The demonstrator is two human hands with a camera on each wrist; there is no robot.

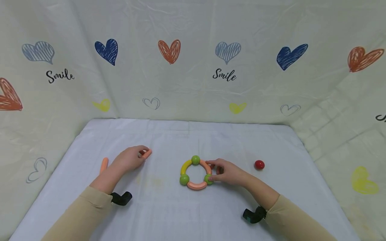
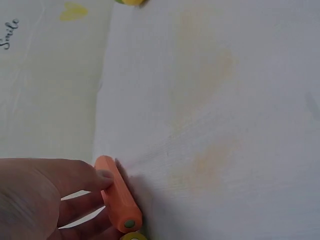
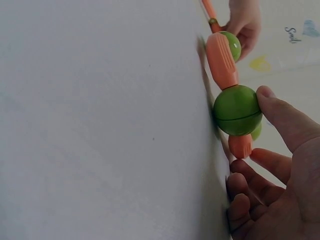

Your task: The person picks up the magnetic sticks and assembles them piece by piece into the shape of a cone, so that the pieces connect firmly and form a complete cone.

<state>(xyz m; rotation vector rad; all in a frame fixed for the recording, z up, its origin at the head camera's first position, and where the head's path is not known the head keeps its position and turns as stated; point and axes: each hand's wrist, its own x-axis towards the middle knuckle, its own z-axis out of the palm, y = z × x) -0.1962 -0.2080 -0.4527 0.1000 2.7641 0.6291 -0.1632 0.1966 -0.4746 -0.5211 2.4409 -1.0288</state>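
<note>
A ring of curved orange and yellow pieces (image 1: 197, 186) joined by green balls (image 3: 238, 110) lies on the white cloth. My right hand (image 1: 227, 172) grips its right side, the thumb on a green ball and the index fingertip at an orange piece. To the left, my left hand (image 1: 129, 158) holds a separate orange piece (image 2: 119, 197) between thumb and fingers. Below that piece, a bit of something yellow (image 2: 134, 236) shows at the left wrist view's bottom edge; most of it is out of view. Another orange piece (image 1: 104, 164) lies by my left forearm, partly hidden.
A red ball (image 1: 259, 164) sits on the cloth to the right of my right hand. The white-covered table (image 1: 169, 214) ends at a hanging backdrop (image 1: 193, 87) printed with hearts. Dark wrist cameras (image 1: 122, 198) are strapped at both sleeves.
</note>
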